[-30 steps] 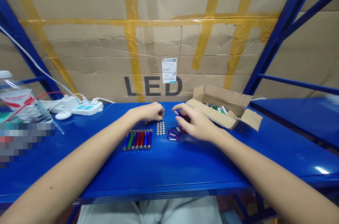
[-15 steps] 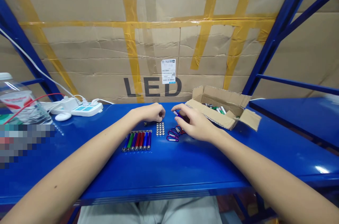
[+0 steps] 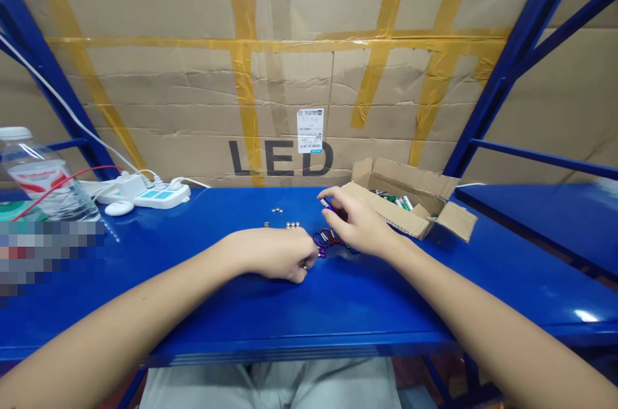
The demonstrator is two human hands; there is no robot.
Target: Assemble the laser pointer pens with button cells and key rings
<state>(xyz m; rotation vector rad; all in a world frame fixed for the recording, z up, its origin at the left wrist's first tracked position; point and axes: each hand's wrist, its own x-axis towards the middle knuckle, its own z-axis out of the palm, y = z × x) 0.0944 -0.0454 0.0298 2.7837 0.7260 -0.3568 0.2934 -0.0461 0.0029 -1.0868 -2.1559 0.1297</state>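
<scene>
My left hand [image 3: 280,256] is closed, fingers curled down over the blue tabletop. A small silver piece [image 3: 305,266], apparently a button cell, shows at its fingertips. Just beyond the hand lie button cells [image 3: 292,225], with a few more [image 3: 277,210] farther back. The row of coloured tubes is hidden behind my left hand and wrist. Between thumb and fingers, my right hand [image 3: 355,219] grips a purple mini flashlight [image 3: 326,204], mostly covered. Beneath and beside that hand is a cluster of coloured carabiners [image 3: 322,238].
An open cardboard box [image 3: 403,219] with small metallic and green tubes stands behind my right hand. At the left are a white power strip [image 3: 161,195] with cables, a white rounded device [image 3: 119,209] and a water bottle [image 3: 46,180]. A large carton [image 3: 193,100] forms the back.
My left hand has come down toward the front edge and slightly right, from behind the button cells to in front of them, now covering the tubes. My right hand stays nearly still with the flashlight.
</scene>
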